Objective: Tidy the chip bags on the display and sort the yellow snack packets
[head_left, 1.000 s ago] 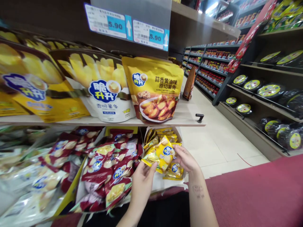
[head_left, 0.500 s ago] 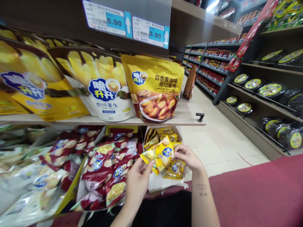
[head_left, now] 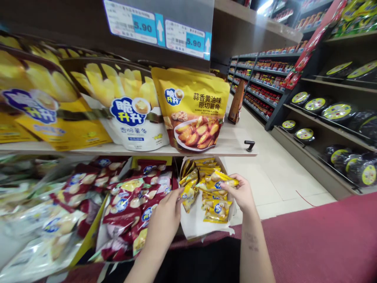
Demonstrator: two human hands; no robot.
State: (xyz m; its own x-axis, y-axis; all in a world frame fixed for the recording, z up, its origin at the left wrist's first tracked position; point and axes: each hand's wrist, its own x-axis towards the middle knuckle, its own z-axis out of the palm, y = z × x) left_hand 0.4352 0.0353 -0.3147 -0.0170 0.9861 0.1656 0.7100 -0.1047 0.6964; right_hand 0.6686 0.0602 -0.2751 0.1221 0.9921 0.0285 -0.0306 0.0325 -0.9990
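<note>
Small yellow snack packets stand in rows and lie loose inside a white open carton (head_left: 191,226) on the low level. My right hand (head_left: 240,193) is closed on the right end of one yellow snack packet (head_left: 214,181), held tilted over the rows. At the carton's left side, my left hand (head_left: 166,210) has its fingers pinched at the edge of another yellow packet (head_left: 190,196), which leans there. Its thumb is mostly hidden. A further yellow packet (head_left: 217,211) lies flat near the carton's front right.
Left of the carton sit maroon snack bags (head_left: 126,204) and white bags (head_left: 41,228) in boxes. Above is a shelf with large pouches (head_left: 196,114) and a black hook (head_left: 249,146) at its edge. Red carpet (head_left: 318,239) covers the floor at right.
The packet held between both hands is no longer there between them. My left hand has moved to a packet at the carton's left; my right hand holds one farther back, turned more level.
</note>
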